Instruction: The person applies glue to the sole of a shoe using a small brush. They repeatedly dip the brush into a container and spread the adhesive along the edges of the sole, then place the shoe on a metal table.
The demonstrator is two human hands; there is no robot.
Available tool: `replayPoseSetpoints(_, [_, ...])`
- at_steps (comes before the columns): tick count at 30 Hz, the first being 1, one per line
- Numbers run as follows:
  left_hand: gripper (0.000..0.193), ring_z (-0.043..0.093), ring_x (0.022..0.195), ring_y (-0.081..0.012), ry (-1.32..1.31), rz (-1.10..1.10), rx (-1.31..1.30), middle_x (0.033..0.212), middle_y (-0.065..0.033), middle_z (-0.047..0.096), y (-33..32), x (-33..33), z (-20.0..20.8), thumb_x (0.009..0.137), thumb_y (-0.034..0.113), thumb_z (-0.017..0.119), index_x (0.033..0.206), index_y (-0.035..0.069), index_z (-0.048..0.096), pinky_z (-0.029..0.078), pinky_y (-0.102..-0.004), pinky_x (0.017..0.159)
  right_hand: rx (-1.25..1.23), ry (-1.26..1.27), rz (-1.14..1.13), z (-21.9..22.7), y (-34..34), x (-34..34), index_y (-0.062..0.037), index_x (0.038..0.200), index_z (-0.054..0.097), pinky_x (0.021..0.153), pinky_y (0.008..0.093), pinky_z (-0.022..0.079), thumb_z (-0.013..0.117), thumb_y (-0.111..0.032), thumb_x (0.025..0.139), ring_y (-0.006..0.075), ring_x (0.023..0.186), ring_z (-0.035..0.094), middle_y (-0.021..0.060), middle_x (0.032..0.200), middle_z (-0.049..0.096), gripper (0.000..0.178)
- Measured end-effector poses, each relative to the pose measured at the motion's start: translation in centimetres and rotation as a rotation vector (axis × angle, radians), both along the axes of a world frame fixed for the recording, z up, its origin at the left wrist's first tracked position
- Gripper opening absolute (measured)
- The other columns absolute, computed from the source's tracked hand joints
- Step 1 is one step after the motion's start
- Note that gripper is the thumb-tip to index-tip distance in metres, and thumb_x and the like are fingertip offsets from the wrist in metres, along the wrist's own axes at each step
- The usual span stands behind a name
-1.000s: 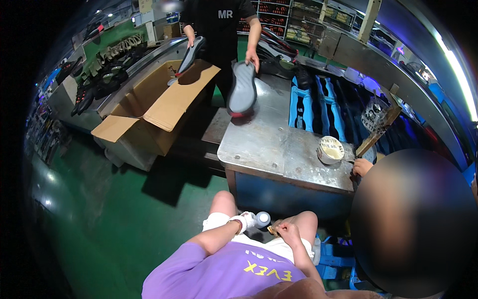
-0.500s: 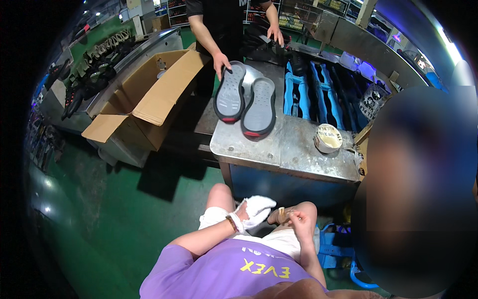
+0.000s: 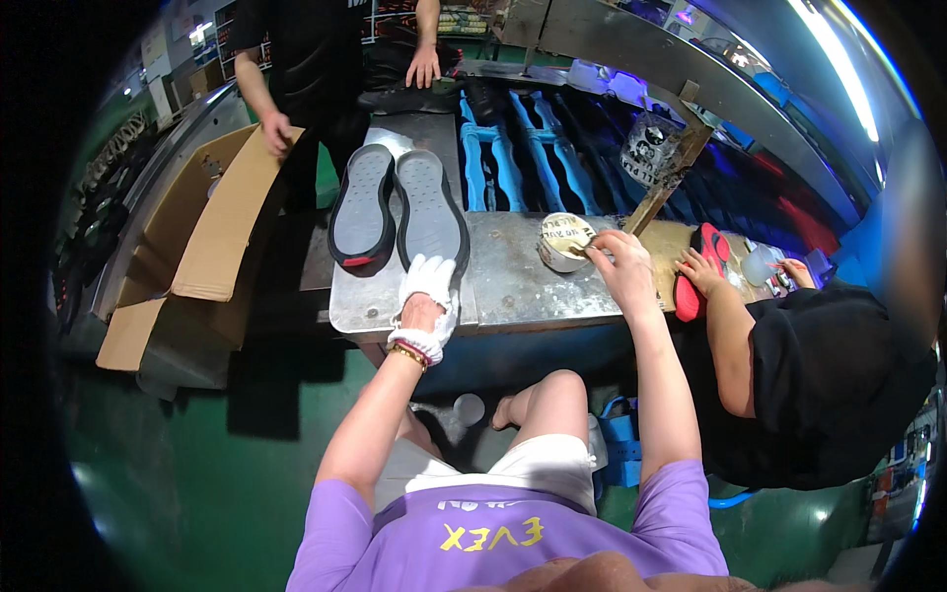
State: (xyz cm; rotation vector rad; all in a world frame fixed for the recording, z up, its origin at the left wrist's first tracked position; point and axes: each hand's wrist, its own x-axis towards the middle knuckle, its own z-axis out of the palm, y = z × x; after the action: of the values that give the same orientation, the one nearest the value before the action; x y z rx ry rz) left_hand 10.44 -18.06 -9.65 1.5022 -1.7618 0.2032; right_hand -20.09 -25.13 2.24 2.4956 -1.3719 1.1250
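Observation:
Two grey shoe soles with black sidewalls lie side by side on the metal bench: the left sole [image 3: 361,209], with a red patch at its near end, and the right sole [image 3: 432,202]. My left hand [image 3: 426,301], in a white fabric glove with bare skin showing on its back, hooks its fingers over the near rim of the right sole, which still rests on the bench. My bare right hand [image 3: 623,268] pinches a small brush [image 3: 582,248] over a round tub [image 3: 563,259] with a pale, smeared top. The brush tip is at the tub's top; its bristles are hard to make out.
A metal bench [image 3: 513,291] runs before me, with blue-and-black racks [image 3: 493,163] behind the tub. An open cardboard box [image 3: 222,237] stands left. Across the bench, a co-worker's hand [image 3: 277,132] touches its flap. At right, another person's hand [image 3: 699,270] holds a red-and-black sole [image 3: 689,294].
Both my hands rose from my lap to the bench, the left to the right sole, the right with the brush to the tub. The co-worker's hand left the left sole for the box.

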Motion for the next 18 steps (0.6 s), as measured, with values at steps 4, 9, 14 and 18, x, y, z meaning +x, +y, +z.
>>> replayPoseSetpoints(4, [0.02, 0.063, 0.101, -0.0398, 0.194, -0.063, -0.024, 0.1, -0.0179, 0.065, 1.4, 0.0, -0.2, 0.079, -0.002, 0.066, 0.098, 0.003, 0.065, 0.05, -0.0452, 0.091, -0.046, 0.317, 0.015, -0.4, -3.4, 0.2, -0.0057, 0.085, 0.071, 0.087, 0.039, 0.053, 0.071, -0.014, 0.081, 0.0303, 0.096, 0.064, 0.0109, 0.098, 0.07, 0.009])
replayPoseSetpoints(9, [0.017, 0.053, 0.126, -0.0387, 0.321, 0.017, -0.023, 0.136, -0.0234, 0.053, 10.3, -0.6, 2.6, 0.081, -0.002, 0.068, 0.098, 0.002, 0.065, 0.045, -0.0455, 0.103, -0.058, 0.49, 0.047, -1.3, -5.4, 2.1, -0.0044, 0.075, 0.07, 0.083, 0.0409, 0.054, 0.065, -0.008, 0.077, 0.0328, 0.094, 0.065, 0.0139, 0.087, 0.068, 0.006])
replayPoseSetpoints(14, [0.036, 0.05, 0.132, -0.0298, 0.735, -0.056, 0.097, 0.152, -0.0222, 0.041, 13.8, -1.2, 4.8, 0.081, 0.002, 0.07, 0.116, 0.008, 0.067, 0.043, -0.0383, 0.103, -0.041, 0.581, 0.063, -2.4, -6.5, 1.5, -0.0037, 0.074, 0.066, 0.085, 0.0402, 0.051, 0.071, -0.009, 0.077, 0.0318, 0.088, 0.064, 0.0117, 0.088, 0.067, 0.008])
replayPoseSetpoints(18, [0.047, 0.055, 0.125, -0.0214, 1.329, -0.03, 0.077, 0.143, -0.0145, 0.052, 12.0, -0.7, 5.2, 0.094, 0.007, 0.062, 0.139, 0.001, 0.053, 0.047, -0.0331, 0.096, -0.042, 0.493, 0.107, -0.6, -5.8, 1.4, -0.0036, 0.078, 0.069, 0.085, 0.0398, 0.052, 0.073, -0.008, 0.077, 0.0313, 0.09, 0.065, 0.0117, 0.09, 0.067, 0.006])
